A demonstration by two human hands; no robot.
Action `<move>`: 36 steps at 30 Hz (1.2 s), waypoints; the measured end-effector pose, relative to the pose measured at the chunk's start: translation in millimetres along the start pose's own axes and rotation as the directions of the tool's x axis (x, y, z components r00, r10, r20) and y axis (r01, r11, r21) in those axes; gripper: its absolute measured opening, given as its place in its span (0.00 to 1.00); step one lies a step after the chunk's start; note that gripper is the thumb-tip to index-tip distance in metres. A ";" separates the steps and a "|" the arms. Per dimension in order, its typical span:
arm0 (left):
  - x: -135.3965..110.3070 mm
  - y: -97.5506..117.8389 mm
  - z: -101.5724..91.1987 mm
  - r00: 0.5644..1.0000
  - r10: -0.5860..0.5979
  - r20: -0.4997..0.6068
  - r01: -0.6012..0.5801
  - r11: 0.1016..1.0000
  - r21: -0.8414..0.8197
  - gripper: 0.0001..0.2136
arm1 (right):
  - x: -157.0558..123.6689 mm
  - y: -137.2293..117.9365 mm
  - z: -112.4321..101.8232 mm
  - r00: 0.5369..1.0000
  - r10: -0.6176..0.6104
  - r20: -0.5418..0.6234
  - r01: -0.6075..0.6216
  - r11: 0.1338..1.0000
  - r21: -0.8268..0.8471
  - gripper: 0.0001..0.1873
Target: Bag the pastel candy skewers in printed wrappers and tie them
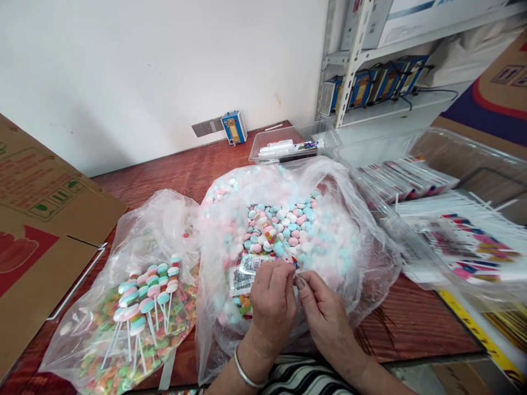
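My left hand (pixel 274 296), with a bangle on the wrist, is closed on the gathered end of a small clear candy bag (pixel 269 233). The bag is narrow, holds pastel candies and points away from me. At the same end, my right hand (pixel 323 302) pinches with thumb and forefinger; a thin tie there, if any, is too small to make out. Beneath both hands lies a large open plastic bag (pixel 370 252) full of pink, blue and white candies (pixel 284 214). Printed packets (pixel 242 274) rest on these candies, left of my hands.
Candy sticks (pixel 144 291) lie on a bag of gummy candies (pixel 94 356) at left, beside a carton (pixel 49 219). Clear bins at right hold printed wrappers (pixel 473 241) and white sticks. Thin ties (pixel 374 329) lie on the table at right. Behind stands a tray (pixel 288 156).
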State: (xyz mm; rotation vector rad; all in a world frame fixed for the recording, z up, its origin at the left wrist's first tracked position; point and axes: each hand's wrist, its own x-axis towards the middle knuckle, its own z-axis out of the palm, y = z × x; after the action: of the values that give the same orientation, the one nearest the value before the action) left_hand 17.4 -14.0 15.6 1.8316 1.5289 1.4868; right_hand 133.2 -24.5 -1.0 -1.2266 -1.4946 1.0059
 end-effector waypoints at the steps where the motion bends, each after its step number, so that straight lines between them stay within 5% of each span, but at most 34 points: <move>1: -0.5 1.3 0.5 1.000 0.000 0.021 0.000 1.000 -0.011 0.11 | 0.0 1.7 1.0 1.000 0.017 0.002 -0.017 0.999 0.040 0.13; 5: -2.5 5.3 1.6 0.996 -0.055 0.066 0.063 0.990 -0.130 0.08 | -1.3 9.9 5.0 0.988 0.145 0.043 -0.151 0.953 0.263 0.17; 8: -3.4 5.4 1.6 0.975 -0.215 0.059 0.223 0.932 -0.284 0.04 | 0.1 11.4 5.9 0.959 0.242 0.151 -0.284 0.853 0.437 0.18; 13: 5.6 1.6 1.8 0.854 -0.509 0.109 0.453 0.623 -0.638 0.06 | 3.7 6.8 5.7 0.942 0.264 0.206 -0.335 0.769 0.545 0.20; 17: 17.0 -0.2 2.4 0.753 -0.535 0.384 0.590 0.289 -0.754 0.12 | 0.7 8.1 8.5 0.924 0.267 0.272 -0.379 0.719 0.583 0.19; 23: 16.3 -5.0 7.7 0.665 -0.608 0.434 0.616 0.117 -0.779 0.11 | -2.8 13.0 10.5 0.893 0.295 0.339 -0.446 0.681 0.581 0.18; 27: 11.2 -7.2 11.7 0.665 -0.653 0.362 0.589 0.161 -0.792 0.09 | 2.2 5.4 3.3 0.906 0.280 0.319 -0.406 0.791 0.459 0.18; 31: 6.1 -6.9 13.7 0.726 -0.634 0.266 0.577 0.351 -0.738 0.08 | 11.3 -5.2 -1.9 0.977 0.170 0.127 -0.197 0.951 0.239 0.16; 36: -2.2 -5.0 12.9 0.796 -0.567 0.211 0.567 0.580 -0.585 0.09 | 19.4 -4.6 6.1 0.985 0.173 0.019 -0.174 0.974 0.146 0.18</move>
State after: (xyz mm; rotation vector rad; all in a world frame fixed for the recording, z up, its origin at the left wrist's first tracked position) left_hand 26.0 -9.5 5.5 0.8284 1.2202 1.4057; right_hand 124.8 -6.4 4.9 -1.2644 -1.3097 1.2144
